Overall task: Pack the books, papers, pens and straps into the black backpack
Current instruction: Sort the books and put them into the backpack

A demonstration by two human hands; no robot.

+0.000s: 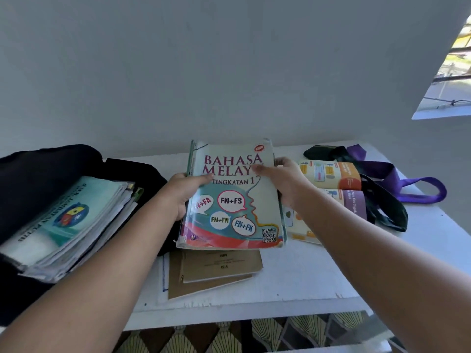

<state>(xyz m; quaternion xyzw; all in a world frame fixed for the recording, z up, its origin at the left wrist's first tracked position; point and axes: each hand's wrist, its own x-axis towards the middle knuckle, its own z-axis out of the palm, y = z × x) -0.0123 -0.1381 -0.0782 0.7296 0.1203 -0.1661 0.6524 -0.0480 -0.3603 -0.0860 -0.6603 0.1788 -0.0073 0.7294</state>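
I have the Bahasa Melayu textbook (pixel 233 197) gripped at both side edges, left hand (pixel 182 197) and right hand (pixel 285 182) fingers curled round it, raised above the brown notebooks (pixel 216 271); the black backpack (pixel 51 161) lies open left of it; straps (pixel 397 179) right.

The backpack (pixel 33 169) is black, the textbook (pixel 233 197) teal, red and white, the notebooks (pixel 216 271) brown, 1 strap (pixel 397 179) purple, another (pixel 382 207) dark green.

One black backpack (pixel 28 174), one textbook (pixel 237 205) held up, one stack of books (pixel 63 225) in the backpack, two brown notebooks (pixel 216 271), one open booklet (pixel 336 184), two straps: one purple (pixel 407 184), one dark green (pixel 382 212).
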